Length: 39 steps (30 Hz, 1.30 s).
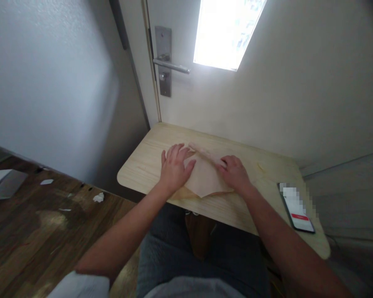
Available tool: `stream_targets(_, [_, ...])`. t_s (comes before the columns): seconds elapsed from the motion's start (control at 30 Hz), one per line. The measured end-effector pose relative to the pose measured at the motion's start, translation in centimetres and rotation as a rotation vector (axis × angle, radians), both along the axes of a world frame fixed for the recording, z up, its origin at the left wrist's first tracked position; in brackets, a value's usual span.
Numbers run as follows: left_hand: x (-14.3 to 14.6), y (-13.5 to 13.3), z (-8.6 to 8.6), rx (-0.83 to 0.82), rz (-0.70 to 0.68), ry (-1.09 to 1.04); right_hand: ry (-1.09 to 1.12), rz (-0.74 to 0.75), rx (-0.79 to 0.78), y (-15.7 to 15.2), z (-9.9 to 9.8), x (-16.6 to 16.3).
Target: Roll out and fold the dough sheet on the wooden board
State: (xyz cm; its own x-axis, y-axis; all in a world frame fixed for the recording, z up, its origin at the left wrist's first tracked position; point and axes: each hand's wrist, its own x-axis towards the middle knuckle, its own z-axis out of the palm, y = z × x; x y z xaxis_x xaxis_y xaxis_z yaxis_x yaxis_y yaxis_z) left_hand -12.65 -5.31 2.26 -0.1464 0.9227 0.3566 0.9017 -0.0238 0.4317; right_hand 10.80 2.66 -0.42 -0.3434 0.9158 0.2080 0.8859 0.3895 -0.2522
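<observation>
A pale pinkish sheet [205, 176], which looks like paper, lies on the light wooden table [146, 161], with a pointed corner toward me and a raised or folded strip [202, 150] along its far side. My left hand [175, 165] lies over the sheet's left part, fingers spread and stretched away from me. At the right edge, my right hand [234, 171] has its fingers curled and pressed together on the sheet's border. A yellowish layer [185, 194] shows beneath the sheet's near edge. The right fingertips are partly hidden.
A smartphone [296, 209] lies at the table's right end. Near it is a small yellowish scrap [261, 167]. Behind the table stands a door with a metal handle [174, 66]. Paper scraps [98, 197] and a white box [6, 184] are on the floor at left.
</observation>
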Motion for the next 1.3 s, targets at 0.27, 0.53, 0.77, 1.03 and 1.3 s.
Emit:
stream_targets(0.27, [1.3,14.7,-0.4,-0.122,-0.245,0.057,-0.036,0.033,-0.091,2.4,1.1,-1.2])
stream_targets(0.53, [2.9,19.7,-2.1,-0.261,-0.445,0.148,-0.086,-0.006,-0.065,2.6,-0.1,-4.8])
stream_targets(0.77, [4.2,20.4,-2.0,-0.233,-0.566,0.276,-0.063,0.023,-0.101,0.3,0.2,-7.3])
stream_targets(1.03, [1.8,18.2,-2.8,-0.141,-0.607,0.252,0.028,-0.003,-0.076,-1.5,-0.7,-9.5])
stream_targets(1.3, [0.1,16.9,-3.0,-0.138,-0.564,0.235,0.054,0.031,-0.085,-2.8,0.0,-9.6])
